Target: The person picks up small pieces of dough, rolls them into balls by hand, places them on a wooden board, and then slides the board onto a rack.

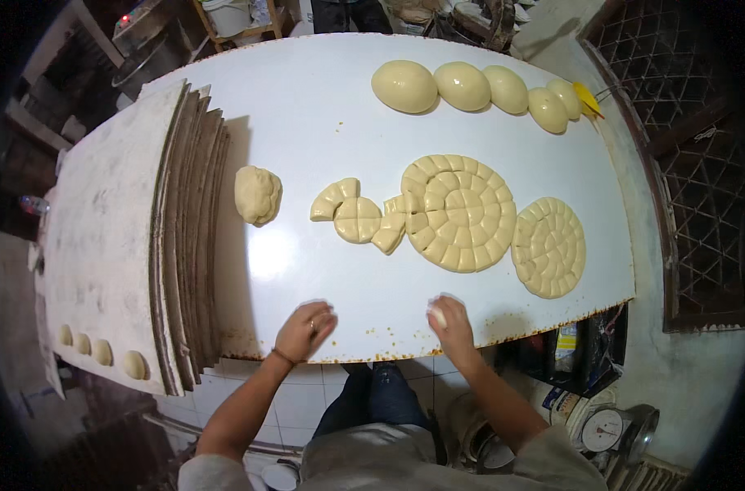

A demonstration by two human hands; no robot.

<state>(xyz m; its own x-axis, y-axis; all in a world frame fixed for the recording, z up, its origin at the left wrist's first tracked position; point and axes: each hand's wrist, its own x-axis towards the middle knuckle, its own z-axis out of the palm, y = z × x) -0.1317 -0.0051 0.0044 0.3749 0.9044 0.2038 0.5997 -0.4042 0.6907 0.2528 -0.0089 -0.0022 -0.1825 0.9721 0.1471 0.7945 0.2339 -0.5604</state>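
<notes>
Our right hand [453, 322] curls around a small dough piece [440, 317]; our left hand [305, 330] is half-curled, and we cannot tell whether it holds anything. A large cut dough round [462, 211] lies at 12 o'clock from our right hand, a smaller round [550, 247] at 2. Four dough balls [102, 352] sit on stacked boards [110, 204] toward 9 o'clock from our left. Past the white table's [307, 98] brown-specked edge, between 3 and 4 o'clock from our right, a black crate [593, 372] holds a yellow-and-white packet [566, 342].
</notes>
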